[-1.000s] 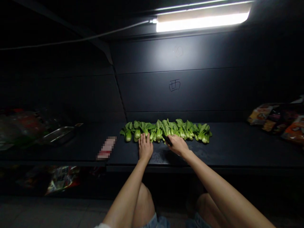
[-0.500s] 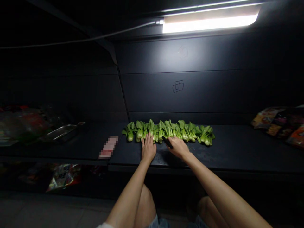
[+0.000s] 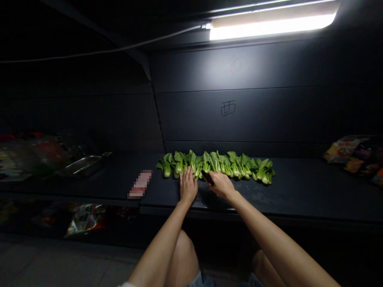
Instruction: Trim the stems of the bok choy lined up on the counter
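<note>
L hand [image 3: 188, 185] lies flat, palm down, on the dark counter [image 3: 302, 191], fingertips touching the pale bases of the bok choy row [image 3: 217, 165]. R hand [image 3: 221, 184] is curled round a knife [image 3: 207, 177], black part showing by the greens, rest hidden by the fist. Hands apart but close, both at the row's front edge, about mid-row. Row lies side by side along the back of the counter, leaves to the wall. Heads look whole; no loose cut bits visible, can't tell if any are trimmed, so done vs left unclear. Steel tray [image 3: 83, 166] sits far L on the counter, inside too dim to tell contents. Plastic bags [image 3: 32, 153] beyond it, contents unclear. Bright food packets [image 3: 353, 159] far R; another packet [image 3: 85, 219] on the lower shelf.
</note>
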{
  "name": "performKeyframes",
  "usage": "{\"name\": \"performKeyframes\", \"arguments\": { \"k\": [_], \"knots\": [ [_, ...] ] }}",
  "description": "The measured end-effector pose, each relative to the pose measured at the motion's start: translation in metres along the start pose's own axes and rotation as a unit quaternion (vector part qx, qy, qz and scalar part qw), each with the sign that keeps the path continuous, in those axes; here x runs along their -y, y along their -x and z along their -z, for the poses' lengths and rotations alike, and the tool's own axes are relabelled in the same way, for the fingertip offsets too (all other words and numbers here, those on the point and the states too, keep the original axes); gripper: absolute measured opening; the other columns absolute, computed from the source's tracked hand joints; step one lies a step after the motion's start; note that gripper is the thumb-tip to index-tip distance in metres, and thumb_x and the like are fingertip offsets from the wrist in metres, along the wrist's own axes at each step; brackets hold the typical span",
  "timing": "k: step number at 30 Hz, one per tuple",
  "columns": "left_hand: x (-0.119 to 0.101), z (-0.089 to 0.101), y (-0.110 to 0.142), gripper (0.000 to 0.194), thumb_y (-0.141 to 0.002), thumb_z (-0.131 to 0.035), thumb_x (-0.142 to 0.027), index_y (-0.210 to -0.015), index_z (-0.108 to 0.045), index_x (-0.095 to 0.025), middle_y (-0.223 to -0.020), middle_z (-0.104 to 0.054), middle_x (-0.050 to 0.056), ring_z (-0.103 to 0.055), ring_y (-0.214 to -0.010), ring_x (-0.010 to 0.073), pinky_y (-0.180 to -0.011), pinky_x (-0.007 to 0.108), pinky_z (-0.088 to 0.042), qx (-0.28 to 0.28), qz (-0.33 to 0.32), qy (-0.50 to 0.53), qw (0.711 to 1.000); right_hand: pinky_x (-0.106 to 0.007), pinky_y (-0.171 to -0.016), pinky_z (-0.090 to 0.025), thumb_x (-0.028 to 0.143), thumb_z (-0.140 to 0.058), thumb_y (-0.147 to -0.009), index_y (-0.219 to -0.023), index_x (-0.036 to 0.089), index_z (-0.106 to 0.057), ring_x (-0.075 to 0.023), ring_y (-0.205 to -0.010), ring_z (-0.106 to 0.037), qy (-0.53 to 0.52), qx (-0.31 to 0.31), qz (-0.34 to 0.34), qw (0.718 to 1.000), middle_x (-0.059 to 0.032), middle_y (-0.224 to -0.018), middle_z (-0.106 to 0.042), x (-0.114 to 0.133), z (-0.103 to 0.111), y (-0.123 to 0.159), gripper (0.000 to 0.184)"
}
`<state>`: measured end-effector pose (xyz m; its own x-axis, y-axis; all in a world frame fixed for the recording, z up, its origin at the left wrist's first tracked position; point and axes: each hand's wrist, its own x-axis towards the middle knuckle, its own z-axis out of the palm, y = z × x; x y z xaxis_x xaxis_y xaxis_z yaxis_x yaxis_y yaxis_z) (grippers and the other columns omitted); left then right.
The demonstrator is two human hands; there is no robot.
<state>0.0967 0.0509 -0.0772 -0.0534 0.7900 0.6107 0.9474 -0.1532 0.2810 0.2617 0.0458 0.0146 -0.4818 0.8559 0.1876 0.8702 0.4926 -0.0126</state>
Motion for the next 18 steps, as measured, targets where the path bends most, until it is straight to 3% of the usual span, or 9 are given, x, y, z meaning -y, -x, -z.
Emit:
{"name": "performKeyframes", "arguments": {
  "k": [5, 11, 18],
  "knots": [
    [0.028, 0.01, 0.0, 0.052, -0.087, -0.042, -0.019, -0.139, -0.038, -0.013, -0.151, -0.033, 0.015, -0.021, -0.143, 0.0277, -0.115, 0.052, -0.023, -0.043, 0.023, -0.008, 0.999, -0.026, -0.075, -0.04, 0.033, -0.042, -0.093, -0.104, 0.018, -0.059, -0.0219, -0.098, -0.06, -0.001, 0.001, 0.01, 1.0, -0.0103, -0.097, -0.069, 0.007, 0.0, -0.004, 0.025],
    [0.069, 0.007, -0.002, 0.058, -0.086, -0.044, -0.021, -0.143, -0.033, -0.014, -0.151, -0.032, 0.016, -0.028, -0.141, 0.0273, -0.112, 0.046, -0.032, -0.031, 0.035, 0.038, 0.998, -0.026, -0.076, -0.04, 0.036, -0.041, -0.093, -0.104, 0.018, -0.058, -0.0216, -0.099, -0.06, -0.02, -0.003, 0.016, 1.0, -0.0109, -0.098, -0.069, 0.018, -0.002, -0.01, 0.027],
    [0.066, 0.003, -0.001, 0.061, -0.087, -0.041, -0.021, -0.146, -0.027, -0.014, -0.149, -0.037, 0.016, -0.03, -0.14, 0.0262, -0.114, 0.05, -0.023, -0.005, 0.048, 0.014, 0.999, -0.026, -0.077, -0.04, 0.029, -0.044, -0.092, -0.104, 0.018, -0.059, -0.0216, -0.1, -0.06, -0.026, 0.004, 0.007, 1.0, -0.0102, -0.096, -0.069, 0.025, -0.002, -0.016, 0.023]
  ]
}}
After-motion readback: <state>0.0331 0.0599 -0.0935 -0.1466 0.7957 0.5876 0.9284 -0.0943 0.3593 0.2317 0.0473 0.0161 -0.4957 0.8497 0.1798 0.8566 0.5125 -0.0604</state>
